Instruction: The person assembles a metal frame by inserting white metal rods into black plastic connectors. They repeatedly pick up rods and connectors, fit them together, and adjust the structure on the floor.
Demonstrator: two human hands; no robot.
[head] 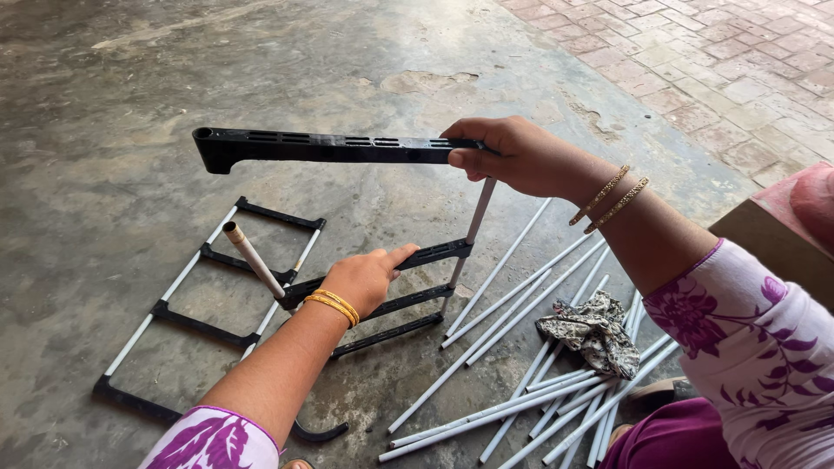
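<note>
My right hand [512,156] grips the near end of a black slotted plastic bar [313,148], held level above a white upright tube [478,213]. My left hand [369,276] rests palm down on a lower black crossbar [434,254] of the same partly built rack, its fingers pressed along the bar. A second white tube [252,258] with an open end leans free to the left of that hand. Both wrists carry gold bangles.
A finished ladder-like frame [204,300] of white tubes and black bars lies flat on the concrete floor [113,104] at left. Several loose white tubes [521,391] and a crumpled patterned cloth [595,330] lie at right. Brick paving [721,52] runs along the far right.
</note>
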